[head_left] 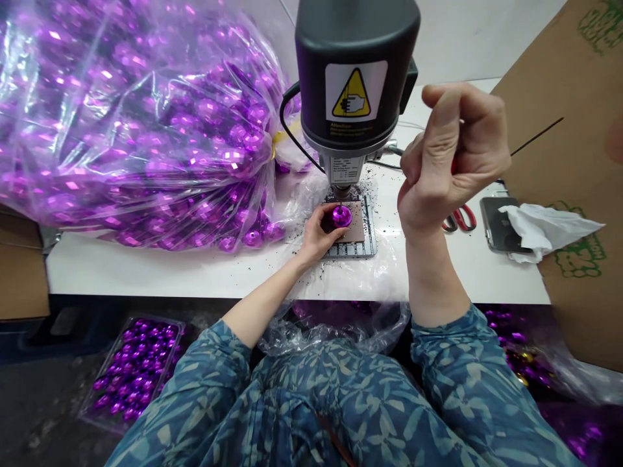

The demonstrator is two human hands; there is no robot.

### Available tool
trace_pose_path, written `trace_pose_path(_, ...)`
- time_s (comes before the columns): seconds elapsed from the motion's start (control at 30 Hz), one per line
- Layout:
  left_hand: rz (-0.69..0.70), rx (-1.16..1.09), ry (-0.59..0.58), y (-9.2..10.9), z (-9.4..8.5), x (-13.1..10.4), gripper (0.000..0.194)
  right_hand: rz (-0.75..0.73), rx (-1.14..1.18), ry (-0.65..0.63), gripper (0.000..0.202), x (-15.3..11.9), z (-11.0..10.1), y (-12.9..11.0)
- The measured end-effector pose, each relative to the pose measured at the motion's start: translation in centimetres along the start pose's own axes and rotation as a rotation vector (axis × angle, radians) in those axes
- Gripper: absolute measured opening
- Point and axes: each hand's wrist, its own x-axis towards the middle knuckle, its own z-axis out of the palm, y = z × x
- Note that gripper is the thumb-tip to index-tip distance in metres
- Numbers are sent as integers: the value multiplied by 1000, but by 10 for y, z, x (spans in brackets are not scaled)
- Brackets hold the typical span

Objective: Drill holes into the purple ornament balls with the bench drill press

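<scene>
My left hand [321, 232] is closed around a shiny purple faceted ball [341, 216], thumb and fingers on its sides. The ball sits on a brown board [357, 224] on the slotted metal base [370, 246] of a black bench drill press [357, 39]. The drill's chuck [342, 191] is right above the ball, and the thin bit appears to meet its top. Raised to the right of the drill head, my right hand [452, 152] is closed around the drill press lever [393, 149], whose grip is mostly hidden by the fingers.
A big clear bag of purple balls [185, 143] fills the table's left side. Red-handled scissors [466, 219], a phone [503, 224] and white tissue [549, 226] lie right, beside a cardboard box [569, 78]. Dark shavings dot the white table [146, 269]. Below left is a tray of purple balls [136, 363].
</scene>
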Motion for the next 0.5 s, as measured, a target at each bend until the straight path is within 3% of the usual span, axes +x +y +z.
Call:
trace_pose_path(0.13,8,-26,6,-2,0,-1,62,-57,-25,48,36,-11,-2,7)
trace_pose_path(0.33,13,-82,9,-6,1,-3,64,-144,36,17,21,-20,-12,20)
trace_pose_path(0.5,-19,-89,50,-4,4,-5,65,-153,38,25,22,-31,-19,31)
